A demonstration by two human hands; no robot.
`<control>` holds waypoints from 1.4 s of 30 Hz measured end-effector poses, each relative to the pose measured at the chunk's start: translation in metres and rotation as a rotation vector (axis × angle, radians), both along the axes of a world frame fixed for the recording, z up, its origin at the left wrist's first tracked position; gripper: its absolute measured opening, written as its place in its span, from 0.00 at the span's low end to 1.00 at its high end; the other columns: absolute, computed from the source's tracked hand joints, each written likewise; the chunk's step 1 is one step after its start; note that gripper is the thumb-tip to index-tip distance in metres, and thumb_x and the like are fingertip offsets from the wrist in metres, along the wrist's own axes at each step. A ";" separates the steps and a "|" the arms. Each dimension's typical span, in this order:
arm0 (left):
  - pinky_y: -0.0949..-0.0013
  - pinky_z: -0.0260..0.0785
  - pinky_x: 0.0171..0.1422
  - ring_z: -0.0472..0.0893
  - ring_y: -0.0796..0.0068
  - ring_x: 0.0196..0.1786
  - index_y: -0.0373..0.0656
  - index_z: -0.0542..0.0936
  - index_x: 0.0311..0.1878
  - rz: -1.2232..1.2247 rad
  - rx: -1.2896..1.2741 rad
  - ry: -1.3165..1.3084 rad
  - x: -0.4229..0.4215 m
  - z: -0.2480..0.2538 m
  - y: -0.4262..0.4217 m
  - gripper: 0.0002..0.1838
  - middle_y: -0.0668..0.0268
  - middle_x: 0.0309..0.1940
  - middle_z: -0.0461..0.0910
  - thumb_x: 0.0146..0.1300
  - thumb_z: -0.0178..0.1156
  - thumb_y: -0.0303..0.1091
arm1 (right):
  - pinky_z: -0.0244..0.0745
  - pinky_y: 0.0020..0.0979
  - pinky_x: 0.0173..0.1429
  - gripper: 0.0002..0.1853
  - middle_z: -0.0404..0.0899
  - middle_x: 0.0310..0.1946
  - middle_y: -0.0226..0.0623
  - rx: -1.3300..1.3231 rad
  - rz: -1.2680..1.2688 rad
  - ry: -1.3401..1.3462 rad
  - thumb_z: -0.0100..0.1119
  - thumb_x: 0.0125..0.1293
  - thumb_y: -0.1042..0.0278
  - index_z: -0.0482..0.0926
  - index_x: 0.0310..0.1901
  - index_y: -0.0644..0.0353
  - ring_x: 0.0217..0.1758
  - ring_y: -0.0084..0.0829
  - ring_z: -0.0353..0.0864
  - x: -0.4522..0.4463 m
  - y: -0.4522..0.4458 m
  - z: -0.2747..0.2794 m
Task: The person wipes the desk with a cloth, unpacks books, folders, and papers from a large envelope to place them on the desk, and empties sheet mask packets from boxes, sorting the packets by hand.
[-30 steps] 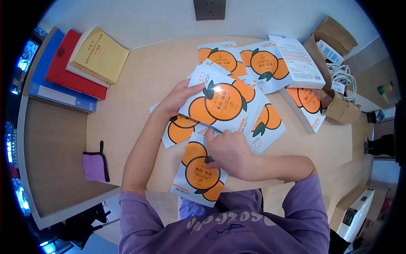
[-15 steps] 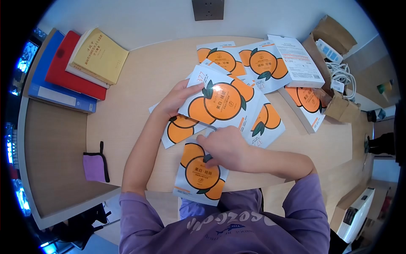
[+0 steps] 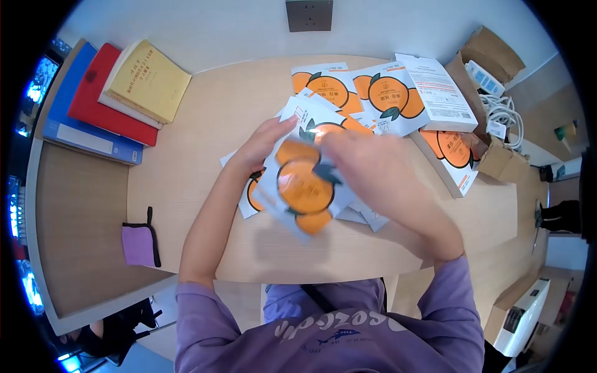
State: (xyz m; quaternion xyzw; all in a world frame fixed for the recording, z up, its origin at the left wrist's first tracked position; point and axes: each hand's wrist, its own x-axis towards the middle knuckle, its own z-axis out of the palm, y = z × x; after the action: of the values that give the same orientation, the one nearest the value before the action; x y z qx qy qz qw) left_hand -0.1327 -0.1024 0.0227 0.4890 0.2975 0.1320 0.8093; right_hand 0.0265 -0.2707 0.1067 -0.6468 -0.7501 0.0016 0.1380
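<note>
My left hand [image 3: 264, 146] is closed on the left edge of a stack of flat white packets [image 3: 320, 118] printed with oranges, held at a slant above the table. In my right hand [image 3: 376, 168], blurred by motion, is a single orange-printed packet [image 3: 305, 186]. This packet passes in front of the stack and covers much of it. A dark grey patch [image 3: 327, 173] shows by my right fingers; whether it is a tool or part of the print I cannot make out. Under the stack lies another packet [image 3: 254, 198], partly hidden.
More orange packets [image 3: 382, 93] lie at the back. Two packet boxes, a white one [image 3: 441, 93] and an orange-fronted one [image 3: 449, 152], lean by an open carton [image 3: 507, 158] with a power strip [image 3: 485, 78] and cable. Books [image 3: 149, 81], a blue binder [image 3: 93, 143] and a purple pouch [image 3: 140, 244] are left.
My right hand has lifted the single packet from the table's front edge, up and away from me, in front of the stack. My left hand has stayed almost still.
</note>
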 end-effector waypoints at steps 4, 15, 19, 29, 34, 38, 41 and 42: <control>0.67 0.75 0.62 0.80 0.74 0.56 0.36 0.73 0.64 -0.132 0.284 0.095 -0.002 -0.007 0.002 0.27 0.61 0.56 0.80 0.64 0.68 0.35 | 0.76 0.38 0.32 0.12 0.80 0.27 0.35 0.037 -0.081 -0.152 0.66 0.53 0.74 0.77 0.40 0.60 0.32 0.38 0.84 0.026 0.017 0.004; 0.69 0.74 0.57 0.80 0.72 0.54 0.38 0.72 0.65 -0.176 0.260 0.011 -0.019 -0.021 0.013 0.37 0.63 0.53 0.79 0.52 0.75 0.38 | 0.78 0.36 0.60 0.32 0.67 0.66 0.47 0.287 0.183 -0.024 0.61 0.62 0.71 0.63 0.69 0.51 0.65 0.42 0.75 0.000 0.049 -0.065; 0.71 0.76 0.54 0.80 0.76 0.54 0.37 0.72 0.64 -0.112 0.168 0.003 -0.005 -0.007 0.003 0.29 0.62 0.54 0.79 0.62 0.69 0.38 | 0.73 0.38 0.66 0.38 0.63 0.69 0.48 0.276 0.111 0.248 0.66 0.60 0.69 0.61 0.71 0.51 0.70 0.45 0.68 -0.010 0.046 -0.073; 0.70 0.78 0.51 0.83 0.78 0.47 0.38 0.79 0.54 0.106 0.261 -0.176 -0.002 0.006 -0.001 0.15 0.65 0.45 0.84 0.67 0.65 0.32 | 0.66 0.48 0.71 0.52 0.62 0.70 0.48 0.349 -0.151 0.328 0.78 0.50 0.45 0.60 0.73 0.53 0.73 0.48 0.65 0.070 0.052 -0.032; 0.69 0.72 0.59 0.81 0.77 0.50 0.36 0.82 0.52 0.212 0.504 -0.444 -0.013 0.022 0.002 0.12 0.65 0.48 0.85 0.67 0.64 0.27 | 0.71 0.45 0.68 0.55 0.74 0.63 0.44 0.168 -0.081 0.767 0.83 0.44 0.54 0.62 0.73 0.55 0.67 0.41 0.74 0.087 0.041 -0.014; 0.72 0.72 0.57 0.80 0.77 0.50 0.39 0.82 0.54 0.231 0.487 -0.479 -0.017 0.011 0.009 0.14 0.67 0.47 0.85 0.65 0.64 0.24 | 0.77 0.36 0.58 0.45 0.79 0.56 0.40 -0.020 0.003 1.004 0.81 0.46 0.70 0.69 0.68 0.55 0.64 0.33 0.76 0.087 0.045 -0.008; 0.72 0.73 0.58 0.80 0.75 0.53 0.40 0.80 0.59 0.046 0.539 -0.284 -0.023 0.005 0.025 0.19 0.67 0.48 0.84 0.64 0.63 0.20 | 0.80 0.29 0.53 0.38 0.80 0.54 0.38 -0.019 0.059 1.153 0.76 0.49 0.77 0.72 0.65 0.53 0.62 0.29 0.77 0.090 0.059 -0.037; 0.72 0.74 0.59 0.80 0.74 0.54 0.41 0.79 0.60 -0.037 0.572 -0.192 -0.023 0.011 0.027 0.21 0.67 0.49 0.84 0.63 0.63 0.19 | 0.80 0.28 0.51 0.37 0.80 0.54 0.37 0.003 0.086 1.201 0.74 0.50 0.80 0.73 0.64 0.53 0.62 0.28 0.78 0.087 0.063 -0.042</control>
State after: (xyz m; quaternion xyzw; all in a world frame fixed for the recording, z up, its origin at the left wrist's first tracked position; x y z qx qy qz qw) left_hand -0.1560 -0.0756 0.0340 0.6879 0.1611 0.2413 0.6653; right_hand 0.1137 -0.2078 0.0646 -0.5015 -0.5665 0.3710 0.5384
